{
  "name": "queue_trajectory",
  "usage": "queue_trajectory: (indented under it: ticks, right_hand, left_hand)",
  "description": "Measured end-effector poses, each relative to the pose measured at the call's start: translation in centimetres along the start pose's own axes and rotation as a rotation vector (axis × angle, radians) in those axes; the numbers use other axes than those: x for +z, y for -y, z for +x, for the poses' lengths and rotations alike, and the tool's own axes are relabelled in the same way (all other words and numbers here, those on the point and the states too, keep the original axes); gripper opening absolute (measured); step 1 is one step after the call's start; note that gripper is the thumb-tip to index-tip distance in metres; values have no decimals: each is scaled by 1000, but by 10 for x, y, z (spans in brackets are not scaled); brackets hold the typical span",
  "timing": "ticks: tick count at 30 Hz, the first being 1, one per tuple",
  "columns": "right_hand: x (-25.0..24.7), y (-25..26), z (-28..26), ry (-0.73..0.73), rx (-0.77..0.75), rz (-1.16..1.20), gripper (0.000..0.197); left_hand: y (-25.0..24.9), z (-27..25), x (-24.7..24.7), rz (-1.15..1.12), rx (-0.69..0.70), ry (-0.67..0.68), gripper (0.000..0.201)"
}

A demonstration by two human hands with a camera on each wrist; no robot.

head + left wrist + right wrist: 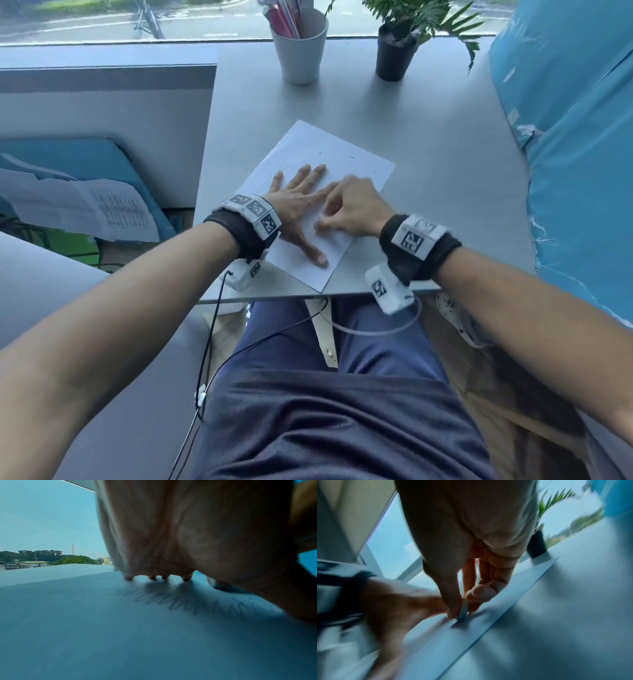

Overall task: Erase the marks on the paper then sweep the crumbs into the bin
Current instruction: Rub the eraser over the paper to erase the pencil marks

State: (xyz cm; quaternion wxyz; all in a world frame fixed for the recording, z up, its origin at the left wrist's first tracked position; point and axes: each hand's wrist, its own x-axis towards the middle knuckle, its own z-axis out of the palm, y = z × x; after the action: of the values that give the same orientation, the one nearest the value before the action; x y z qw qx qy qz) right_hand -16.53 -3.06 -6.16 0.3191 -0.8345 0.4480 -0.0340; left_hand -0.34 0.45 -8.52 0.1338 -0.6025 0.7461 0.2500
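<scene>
A white sheet of paper (329,150) lies slanted on the grey desk near its front edge. My left hand (298,205) lies flat on the sheet with fingers spread, pressing it down. Grey pencil scribbles (193,604) show on the paper under the left palm. My right hand (349,209), blurred by motion, pinches a small pale eraser (463,610) between thumb and fingers, its lower edge on the paper (471,632) just right of the left hand. A few dark specks (351,157) lie on the far part of the sheet. No bin is in view.
A pale cup (301,48) of pens and a potted plant (394,54) stand at the desk's back by the window. A grey partition (102,113) lies left, blue wrapped material (575,137) right. Cables (212,329) hang over my lap.
</scene>
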Motion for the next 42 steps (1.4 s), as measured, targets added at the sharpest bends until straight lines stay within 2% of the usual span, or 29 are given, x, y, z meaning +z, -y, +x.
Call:
queue_trajectory:
  ticks: [3,4,8,9,12,14,17,19,22,24,27,29,30,33,34,39,42]
  right_hand:
    - [-24,-15,21,-190,92,33,16]
    - [-22,-12,19,-188,82,9,15]
    - [12,12,-17,51,-71,-31,10]
    - [8,9,-15,61,-50,-15,10]
    - [-20,-12,14,-148,99,56,13]
    - [-21,-12,18,-209,114,22,12]
    - [10,8,-11,-43,-37,-46,8]
    - [7,8,-13,18,-49,-32,11]
    - [-23,-13,15,-154,80,19,13]
    - [-25,-15,19,-211,92,8,12]
    - [8,9,-11,-52,-25,-2,7]
    - [9,11,-18,36,-83,-45,10]
    - [0,5,-11,16,-49,-35,12]
    - [-29,-19,15,-183,104,25,17]
    - [-29,-21,17,-214,113,18,16]
    - [7,5,-18,21,-50,-47,14]
    - [-23,-17,8,-100,67,-6,16]
  left_hand:
    - [0,-2,-1,-6,-1,-19,157]
    - [0,-1,-1,3,-4,-19,157]
    - [-1,-1,-1,-1,-5,-3,157]
    - [-1,-2,-1,-1,-6,0,157]
    - [-2,-3,-2,0,-2,-9,155]
    - [-2,-2,-2,12,-7,-19,155]
    - [-2,0,-1,0,-13,-2,155]
    - [-2,-1,0,-2,-14,4,157]
    - [-1,-1,-1,-4,-10,-7,157]
    - [-2,-1,-1,-3,-12,-18,157]
    - [-5,1,-1,2,-26,-1,158]
    - [-6,-1,-1,9,-27,0,159]
    - [-6,-2,-2,0,-23,4,159]
    - [-5,-2,-2,-8,-22,-5,157]
    - [-5,-2,-2,-1,-25,-10,157]
    - [-7,-1,-1,-7,-31,6,161]
    - [-5,-2,-2,-29,-25,1,158]
